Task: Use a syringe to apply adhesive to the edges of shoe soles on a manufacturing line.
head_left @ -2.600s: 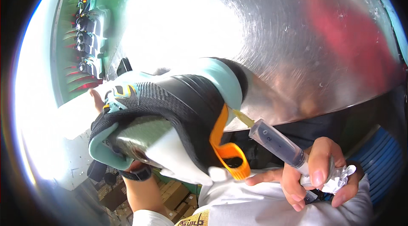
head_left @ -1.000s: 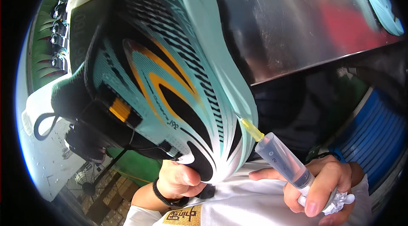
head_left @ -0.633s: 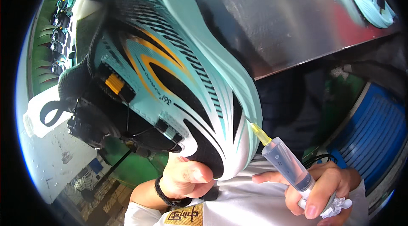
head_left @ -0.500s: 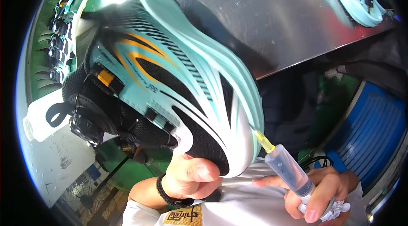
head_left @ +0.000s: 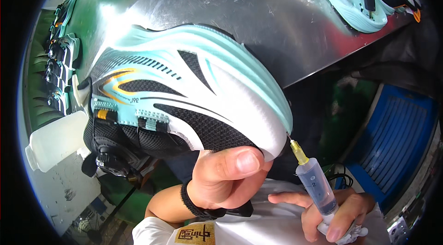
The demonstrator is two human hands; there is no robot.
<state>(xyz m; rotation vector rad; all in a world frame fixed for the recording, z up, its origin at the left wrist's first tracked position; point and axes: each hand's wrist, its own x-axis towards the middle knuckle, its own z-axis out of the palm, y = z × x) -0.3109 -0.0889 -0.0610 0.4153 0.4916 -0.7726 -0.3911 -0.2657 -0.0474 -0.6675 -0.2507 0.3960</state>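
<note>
A teal, white and black sports shoe (head_left: 221, 93) is held on its side above the metal table, its pale teal sole edge facing up and away. My left hand (head_left: 226, 173) is closed round the toe end, thumb on the upper; the other fingers are partly hidden. In my right hand (head_left: 339, 212) is a clear syringe (head_left: 316, 185) with a yellow needle hub, partly filled with clear liquid. Its thin needle meets the seam between sole and upper near the toe. The right index finger is stretched out beside the barrel.
More teal shoes (head_left: 60, 74) stand in a row on the green surface at the left. A white plastic bottle (head_left: 57, 141) lies behind the shoe. Soles and a shoe part (head_left: 364, 14) are at the far right of the metal table (head_left: 272, 23). A blue ribbed platform (head_left: 392, 139) is at the right.
The shoe has tilted and turned, its heel end now lower in the picture. The syringe has moved slightly down and right, its needle still at the toe seam. Both hands keep their hold.
</note>
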